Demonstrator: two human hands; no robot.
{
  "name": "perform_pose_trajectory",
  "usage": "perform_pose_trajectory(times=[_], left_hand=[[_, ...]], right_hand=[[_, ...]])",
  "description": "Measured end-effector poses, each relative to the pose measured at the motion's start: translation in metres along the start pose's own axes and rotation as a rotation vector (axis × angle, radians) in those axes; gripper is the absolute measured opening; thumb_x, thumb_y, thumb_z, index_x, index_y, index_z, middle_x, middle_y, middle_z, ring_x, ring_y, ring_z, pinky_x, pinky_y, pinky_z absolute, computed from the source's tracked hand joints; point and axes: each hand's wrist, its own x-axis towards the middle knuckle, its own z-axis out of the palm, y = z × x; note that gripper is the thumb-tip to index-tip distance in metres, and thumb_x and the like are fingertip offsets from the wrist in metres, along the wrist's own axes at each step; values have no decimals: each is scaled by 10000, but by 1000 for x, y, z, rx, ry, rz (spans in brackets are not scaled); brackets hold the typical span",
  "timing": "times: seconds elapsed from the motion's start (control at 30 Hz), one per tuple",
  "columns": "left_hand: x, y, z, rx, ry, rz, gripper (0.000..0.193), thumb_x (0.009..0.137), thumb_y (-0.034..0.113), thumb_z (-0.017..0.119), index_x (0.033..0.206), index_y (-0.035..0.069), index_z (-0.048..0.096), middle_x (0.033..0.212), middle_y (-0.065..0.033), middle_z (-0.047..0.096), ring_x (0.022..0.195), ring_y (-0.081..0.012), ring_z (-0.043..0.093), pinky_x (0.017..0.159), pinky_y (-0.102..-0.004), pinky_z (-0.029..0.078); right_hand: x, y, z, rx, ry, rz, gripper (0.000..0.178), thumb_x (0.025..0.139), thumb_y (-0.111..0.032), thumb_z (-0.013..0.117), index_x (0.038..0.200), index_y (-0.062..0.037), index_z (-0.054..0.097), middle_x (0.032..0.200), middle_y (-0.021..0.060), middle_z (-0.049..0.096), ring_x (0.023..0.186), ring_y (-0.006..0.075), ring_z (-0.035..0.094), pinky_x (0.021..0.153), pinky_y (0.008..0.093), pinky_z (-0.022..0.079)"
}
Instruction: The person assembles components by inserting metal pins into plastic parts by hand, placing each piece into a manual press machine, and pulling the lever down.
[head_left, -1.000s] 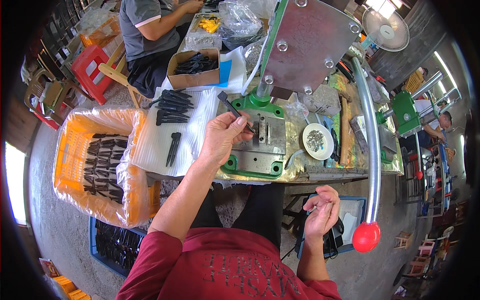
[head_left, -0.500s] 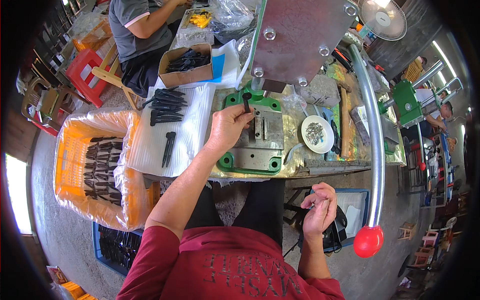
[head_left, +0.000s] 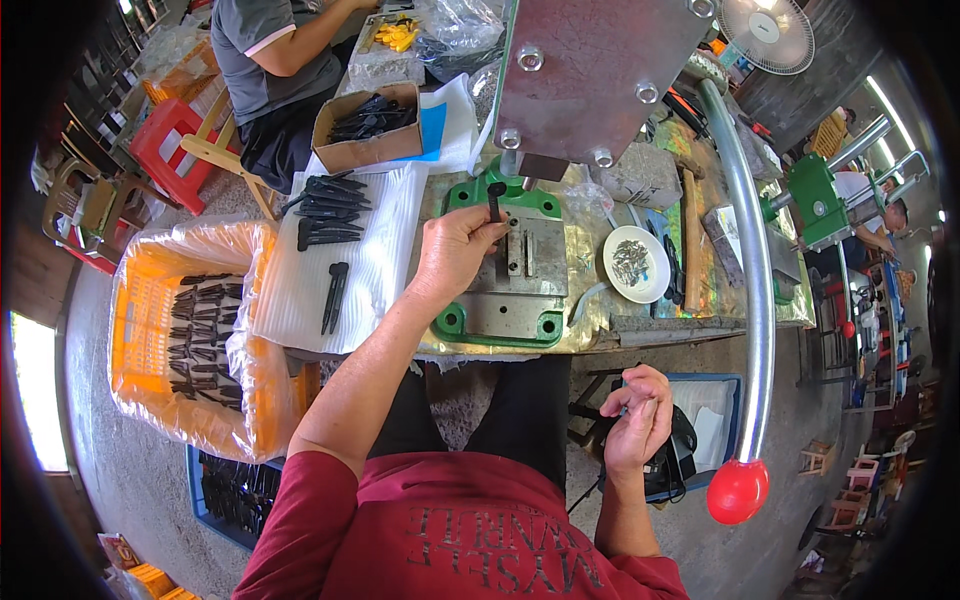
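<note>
Black peg-shaped part (head_left: 494, 203) pinched in left hand (head_left: 458, 252) | right hand (head_left: 638, 418) half-curled, apart, contents unclear | judged light, stiff; best gripped below head

Dark upside-down lettering (head_left: 490, 545), maroon shirt (head_left: 400, 490)

You have a red stool (head_left: 148, 140) to your left; yellow pieces (head_left: 398, 37) ahead; a round fan (head_left: 764, 27) ahead right.

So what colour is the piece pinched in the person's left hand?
Black; the piece shows best in the head view, sticking out of the left hand.
</note>
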Motion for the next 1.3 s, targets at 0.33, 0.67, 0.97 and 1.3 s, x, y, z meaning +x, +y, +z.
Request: perform_pose_trajectory(times=[0.33, 0.67, 0.97, 1.3], left_hand=[[2, -1, 2, 189, -6, 288, 115, 728, 22, 569, 839, -1, 586, 654, -84, 558, 570, -132, 539, 537, -241, 434], [-1, -1, 2, 176, 2, 333, 98, 700, -14, 566, 797, -12, 558, 700, -117, 552, 640, -222, 551, 588, -290, 440], [0, -3, 3, 163, 1, 330, 106, 686, -19, 572, 790, -10, 554, 702, -132, 549, 661, -252, 554, 595, -298, 444], [-5, -1, 7, 192, 24, 316, 135, 682, 37, 613, 799, -5, 561, 684, -121, 538, 632, -254, 534, 567, -295, 423]], right_hand=[[21, -34, -8, 74, 157, -221, 296, 862, -266, 363, 927, 16, 425, 947, 182, 451, 464, 135, 447, 396, 202, 377], [44, -109, -3, -126, -98, -672, 400, 824, -467, 353, 987, -115, 449, 975, 156, 406, 542, 183, 462, 435, 236, 374], [46, -142, 8, -228, -120, -315, 404, 789, -416, 501, 676, -30, 463, 728, 121, 487, 509, 166, 497, 462, 239, 430], [57, -10, 15, -510, -284, -805, 165, 586, -16, 594, 640, -58, 444, 677, 68, 485, 425, 203, 416, 383, 300, 327]])
